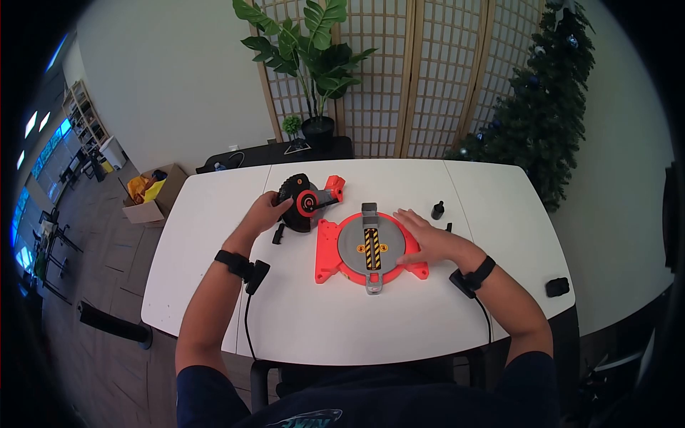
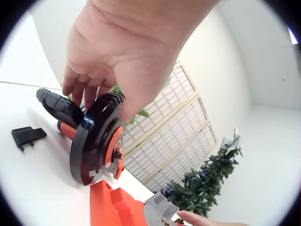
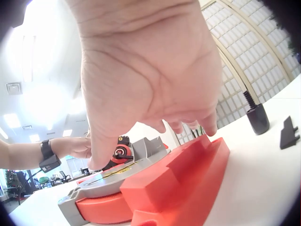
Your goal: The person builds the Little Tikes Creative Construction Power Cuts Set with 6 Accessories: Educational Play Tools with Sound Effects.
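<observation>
Grey disc (image 1: 349, 236) centre strip (image 1: 368, 249): yellow-black hazard stripes
Disc sides: two round yellow marks (image 1: 383, 249), symbols too small to read
Shirt (image 1: 371, 399): pale print, illegible
Words, numbers: none readable

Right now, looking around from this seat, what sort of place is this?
Probably an office or shared workspace, though I can't be certain. A long white table stands before a lattice screen, and a shelf unit shows farther back at the left.
</observation>
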The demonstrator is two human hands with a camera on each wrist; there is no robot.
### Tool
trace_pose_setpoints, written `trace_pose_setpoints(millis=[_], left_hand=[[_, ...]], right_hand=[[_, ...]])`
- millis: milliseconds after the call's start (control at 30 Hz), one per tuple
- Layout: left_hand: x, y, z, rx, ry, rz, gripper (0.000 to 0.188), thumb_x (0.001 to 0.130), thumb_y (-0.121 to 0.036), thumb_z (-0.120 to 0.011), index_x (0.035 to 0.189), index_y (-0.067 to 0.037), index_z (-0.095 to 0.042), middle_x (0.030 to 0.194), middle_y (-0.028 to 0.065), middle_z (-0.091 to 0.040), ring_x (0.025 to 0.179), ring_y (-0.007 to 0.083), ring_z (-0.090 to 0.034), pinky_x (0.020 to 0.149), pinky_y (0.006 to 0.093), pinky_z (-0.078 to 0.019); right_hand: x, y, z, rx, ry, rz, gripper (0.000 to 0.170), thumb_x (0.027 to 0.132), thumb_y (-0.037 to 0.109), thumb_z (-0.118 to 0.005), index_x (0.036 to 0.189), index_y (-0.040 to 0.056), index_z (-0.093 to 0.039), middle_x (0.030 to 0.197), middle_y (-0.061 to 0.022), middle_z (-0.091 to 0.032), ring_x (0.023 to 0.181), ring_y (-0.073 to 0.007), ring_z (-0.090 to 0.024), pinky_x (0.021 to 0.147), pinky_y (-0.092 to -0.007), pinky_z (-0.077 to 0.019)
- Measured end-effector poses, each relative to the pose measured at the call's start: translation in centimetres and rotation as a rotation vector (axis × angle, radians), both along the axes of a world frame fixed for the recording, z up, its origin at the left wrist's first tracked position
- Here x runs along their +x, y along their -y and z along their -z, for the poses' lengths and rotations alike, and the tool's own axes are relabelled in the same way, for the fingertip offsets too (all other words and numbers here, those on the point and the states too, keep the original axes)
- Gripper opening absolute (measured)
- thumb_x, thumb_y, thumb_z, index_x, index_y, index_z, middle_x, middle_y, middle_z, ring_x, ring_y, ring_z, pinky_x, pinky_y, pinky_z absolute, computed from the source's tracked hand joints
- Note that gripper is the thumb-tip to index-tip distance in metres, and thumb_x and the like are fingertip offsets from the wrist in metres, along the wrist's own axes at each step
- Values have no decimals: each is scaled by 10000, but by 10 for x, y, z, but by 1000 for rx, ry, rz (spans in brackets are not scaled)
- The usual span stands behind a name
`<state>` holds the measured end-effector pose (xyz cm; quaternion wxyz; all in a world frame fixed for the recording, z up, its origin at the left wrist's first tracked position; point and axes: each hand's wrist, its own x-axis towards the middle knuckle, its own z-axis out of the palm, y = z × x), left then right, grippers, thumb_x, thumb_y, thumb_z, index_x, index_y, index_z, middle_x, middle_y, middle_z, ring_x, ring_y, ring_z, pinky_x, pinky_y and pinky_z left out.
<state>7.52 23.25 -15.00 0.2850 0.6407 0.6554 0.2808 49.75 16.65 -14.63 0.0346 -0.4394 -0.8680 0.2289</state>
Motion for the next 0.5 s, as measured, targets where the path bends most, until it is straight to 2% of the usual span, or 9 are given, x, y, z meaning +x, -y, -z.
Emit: trace_pose_setpoints(millis=[33, 100, 233, 300, 400, 500], left_hand=[[3, 3, -5, 0, 0, 0, 564, 894, -439, -711, 1136, 61, -616, 896, 136, -680, 798, 194, -644, 714, 330, -514], [12, 8, -14, -37, -26, -61, 532, 902, -434, -713, 1119, 46, -642, 836, 70, -655, 716, 141, -590, 652, 296, -491], [19, 4, -8, 26, -66, -65, 567, 882, -460, -729, 1105, 55, -654, 788, 76, -659, 677, 135, -592, 608, 300, -481], [23, 6, -7, 137, -74, -60, 583, 865, -478, -741, 1074, 61, -667, 794, 91, -671, 680, 135, -609, 605, 308, -483], [27, 8, -15, 62, -65, -75, 598, 854, -485, -750, 1071, 67, -670, 824, 108, -686, 702, 145, -630, 619, 319, -495], [25, 5, -6, 128, -35, -76, 581, 863, -469, -747, 1071, 69, -670, 832, 111, -687, 725, 142, -633, 621, 314, -492]], right_hand=[[-1, 1, -4, -5, -25, -1, 1129, 769, 474, -808, 1570, 61, -128, 1626, -208, -119, 1517, -354, -112, 1193, -424, -283], [-2, 4, -10, -9, -51, 0, 1114, 777, 466, -805, 1569, 61, -133, 1624, -204, -119, 1513, -350, -134, 1191, -418, -289], [-4, 7, -14, -8, -112, 1, 1069, 795, 441, -799, 1562, 63, -157, 1611, -201, -151, 1494, -344, -191, 1188, -414, -301], [-5, 8, -14, -7, -124, -1, 1059, 798, 436, -798, 1560, 64, -163, 1608, -201, -158, 1489, -341, -203, 1188, -412, -304], [-4, 7, -13, -7, -136, -5, 1048, 800, 430, -797, 1556, 63, -172, 1604, -201, -167, 1486, -339, -213, 1188, -410, -308], [-4, 6, -9, 13, -156, -27, 1058, 791, 491, -778, 1543, 28, -196, 1599, -219, -185, 1489, -350, -209, 1174, -406, -326]])
